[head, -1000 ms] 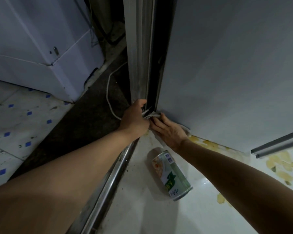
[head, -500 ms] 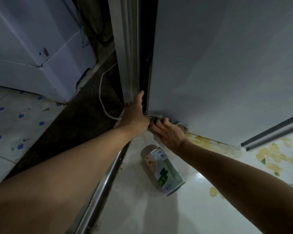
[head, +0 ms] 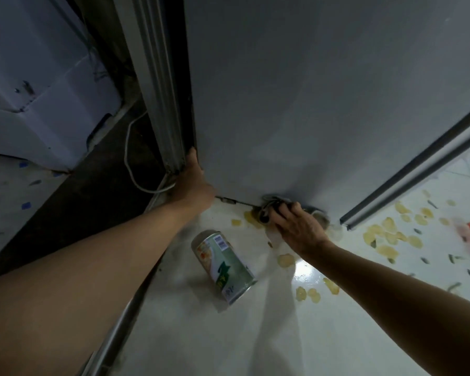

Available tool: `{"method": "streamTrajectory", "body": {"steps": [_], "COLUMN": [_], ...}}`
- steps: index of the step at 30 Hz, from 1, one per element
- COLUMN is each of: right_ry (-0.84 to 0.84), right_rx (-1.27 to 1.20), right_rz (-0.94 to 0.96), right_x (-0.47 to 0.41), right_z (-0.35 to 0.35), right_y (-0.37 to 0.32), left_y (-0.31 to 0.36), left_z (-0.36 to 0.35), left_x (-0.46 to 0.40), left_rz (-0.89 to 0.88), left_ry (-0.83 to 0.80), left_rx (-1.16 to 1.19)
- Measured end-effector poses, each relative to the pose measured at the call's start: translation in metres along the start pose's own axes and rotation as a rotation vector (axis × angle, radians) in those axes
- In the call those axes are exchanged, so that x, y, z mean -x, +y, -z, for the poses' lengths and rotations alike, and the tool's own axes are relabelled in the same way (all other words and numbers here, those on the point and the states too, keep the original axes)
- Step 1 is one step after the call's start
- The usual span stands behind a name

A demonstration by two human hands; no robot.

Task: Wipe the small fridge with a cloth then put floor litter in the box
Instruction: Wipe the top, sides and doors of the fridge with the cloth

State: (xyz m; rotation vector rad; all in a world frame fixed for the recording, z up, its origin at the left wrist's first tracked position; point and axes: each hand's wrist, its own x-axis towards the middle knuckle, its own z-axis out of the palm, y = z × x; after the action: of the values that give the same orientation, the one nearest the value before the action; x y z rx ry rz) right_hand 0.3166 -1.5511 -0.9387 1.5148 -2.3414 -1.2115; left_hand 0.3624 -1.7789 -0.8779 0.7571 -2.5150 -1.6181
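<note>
Your right hand has slid the cloth along the fridge base, fingers clamped on it; left hand braces the fridge's corner, fingers hidden; wiping continues; can and litter await beneath the fridge.

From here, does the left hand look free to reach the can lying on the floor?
Probably yes. The left hand rests at the fridge corner holding nothing, and bare floor lies between it and the can.
</note>
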Motion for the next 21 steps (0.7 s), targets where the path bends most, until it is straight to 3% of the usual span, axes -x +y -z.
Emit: {"method": "streamTrajectory", "body": {"steps": [10,13,19,21], "right_ry": [-0.098,-0.119,-0.081,-0.049], "right_rx": [-0.038,-0.025,-0.023,-0.032], "right_rz": [-0.123,-0.169,-0.214,-0.213], "right_x": [0.074,0.09,0.101,0.105], "right_z": [-0.043,-0.047,-0.051,-0.051], "right_y": [0.022,0.029,0.036,0.037], "left_y": [0.016,0.027,0.074,0.089], "left_z": [-0.019,-0.045,-0.094,-0.103], "left_x": [0.01,0.035,0.074,0.076], "left_rz": [0.06,0.017,-0.862,-1.008], "left_ry": [0.122,0.176,0.052,-0.026], "left_rx": [0.005,-0.152,-0.608,-0.776]}}
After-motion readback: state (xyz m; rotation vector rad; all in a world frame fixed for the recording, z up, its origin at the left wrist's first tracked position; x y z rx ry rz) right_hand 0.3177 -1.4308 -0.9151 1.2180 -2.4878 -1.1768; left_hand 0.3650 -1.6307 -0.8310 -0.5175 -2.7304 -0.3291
